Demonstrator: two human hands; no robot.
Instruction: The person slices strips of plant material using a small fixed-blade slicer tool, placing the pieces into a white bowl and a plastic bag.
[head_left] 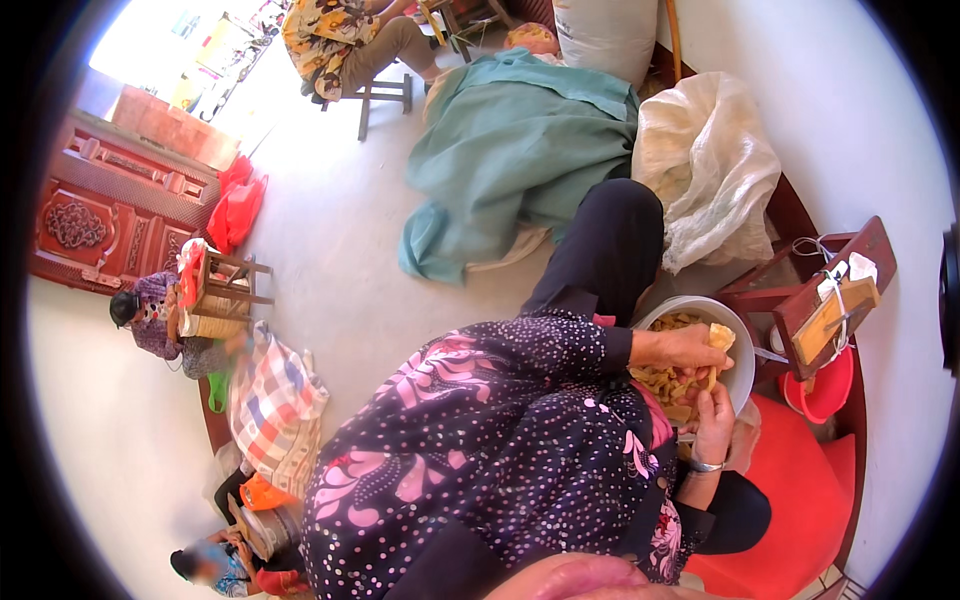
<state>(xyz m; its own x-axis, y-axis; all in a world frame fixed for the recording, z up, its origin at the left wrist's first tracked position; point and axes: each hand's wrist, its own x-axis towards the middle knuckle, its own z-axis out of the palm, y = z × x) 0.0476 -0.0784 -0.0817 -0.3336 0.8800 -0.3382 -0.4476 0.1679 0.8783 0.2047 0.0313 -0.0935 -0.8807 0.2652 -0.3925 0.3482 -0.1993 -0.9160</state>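
Note:
A white bucket [745, 375] stands between my knees, holding many yellow-brown pieces [672, 322] whose kind I cannot make out. Over it, my left hand [685, 348] is closed around a pale yellow piece [721, 336]. Close beside it, my right hand [712, 418], with a metal bracelet at the wrist, has its fingers bent and pressed against a thin yellowish strip [712, 378]. The two hands almost meet. What lies inside the right fingers is too small to tell.
Beside the bucket are a dark red wooden stand [835, 290] with a tied board and a red bucket [828, 390]. A white woven sack [700, 160] and a teal cloth [520, 150] lie nearby. Other people sit at the left and far side, near a checked sack [270, 400].

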